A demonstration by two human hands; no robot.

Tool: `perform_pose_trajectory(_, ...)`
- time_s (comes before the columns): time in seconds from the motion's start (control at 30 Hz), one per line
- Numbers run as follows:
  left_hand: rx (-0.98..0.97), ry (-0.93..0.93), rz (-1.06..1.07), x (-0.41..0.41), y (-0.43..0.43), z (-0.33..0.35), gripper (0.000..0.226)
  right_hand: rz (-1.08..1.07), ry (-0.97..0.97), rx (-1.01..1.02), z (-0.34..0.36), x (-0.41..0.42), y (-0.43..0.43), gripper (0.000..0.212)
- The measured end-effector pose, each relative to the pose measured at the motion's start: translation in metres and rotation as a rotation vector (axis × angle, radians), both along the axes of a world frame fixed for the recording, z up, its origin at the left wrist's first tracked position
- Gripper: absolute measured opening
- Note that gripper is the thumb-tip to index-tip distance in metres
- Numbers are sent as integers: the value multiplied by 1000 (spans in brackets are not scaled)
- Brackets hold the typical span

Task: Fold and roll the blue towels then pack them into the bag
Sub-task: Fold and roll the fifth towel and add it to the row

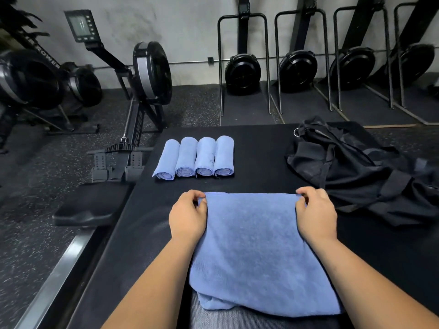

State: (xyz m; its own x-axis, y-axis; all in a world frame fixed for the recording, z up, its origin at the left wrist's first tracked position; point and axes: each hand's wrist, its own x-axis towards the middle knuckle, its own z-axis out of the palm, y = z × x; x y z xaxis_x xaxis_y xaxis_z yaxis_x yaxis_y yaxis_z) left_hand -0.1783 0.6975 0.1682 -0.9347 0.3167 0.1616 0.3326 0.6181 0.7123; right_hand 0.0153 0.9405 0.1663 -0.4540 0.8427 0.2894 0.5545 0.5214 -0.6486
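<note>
Fingers of the left hand (187, 216) and right hand (316, 213) pinch the far corners of a flat blue towel (259, 252) on the black counter (259, 157). Four rolled towels (193, 157) lie side by side beyond it, with the black bag (361, 167) crumpled to their right.

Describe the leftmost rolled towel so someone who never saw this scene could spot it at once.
On the black padded surface, beyond the flat blue towel, four blue rolls lie side by side. The leftmost rolled towel ends the row on the side of the rowing machine. Unlike its three straight neighbours, it lies slanted, its near end angled out leftward.
</note>
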Motion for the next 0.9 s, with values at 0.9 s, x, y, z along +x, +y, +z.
perform_pose_trajectory(0.9, 241, -208, -164, -17, -23, 16, 4, 101, 68, -189, 15, 14, 23, 18)
